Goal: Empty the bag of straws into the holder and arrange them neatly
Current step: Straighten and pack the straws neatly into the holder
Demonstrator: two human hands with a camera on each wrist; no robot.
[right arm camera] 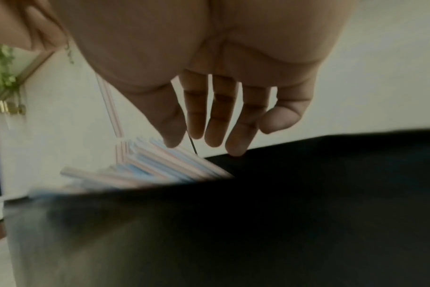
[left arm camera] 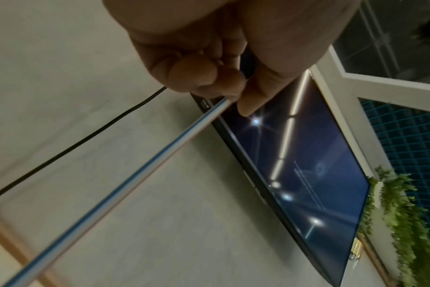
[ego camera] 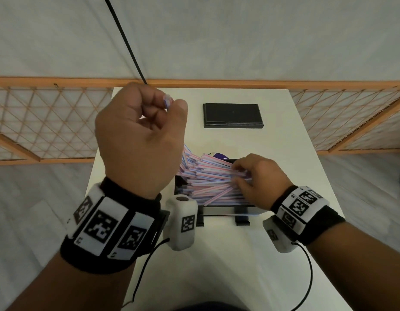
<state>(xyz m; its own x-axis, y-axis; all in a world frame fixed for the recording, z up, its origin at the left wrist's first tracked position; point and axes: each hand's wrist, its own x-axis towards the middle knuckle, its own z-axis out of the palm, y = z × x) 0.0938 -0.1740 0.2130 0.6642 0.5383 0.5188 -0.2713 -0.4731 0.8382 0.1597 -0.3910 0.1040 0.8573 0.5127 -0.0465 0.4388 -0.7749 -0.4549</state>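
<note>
A black box holder [ego camera: 178,187] stands on the white table [ego camera: 217,265], filled with a loose heap of pink, blue and white striped straws [ego camera: 205,178] that fan out over its left end. My right hand [ego camera: 239,176] rests on the right ends of the straws, fingers fairly straight; in the right wrist view the right hand [right arm camera: 209,139] touches the straws [right arm camera: 160,165] at the holder's rim [right arm camera: 282,194]. My left hand [ego camera: 170,106] is raised high above the table and pinches one straw [left arm camera: 135,174] between thumb and fingers [left arm camera: 197,75].
A flat black lid [ego camera: 232,115] lies at the far side of the table. Something purple [ego camera: 219,156] peeks out behind the holder. A wooden lattice screen [ego camera: 48,122] stands behind the table. A black cable [ego camera: 125,41] hangs down the wall.
</note>
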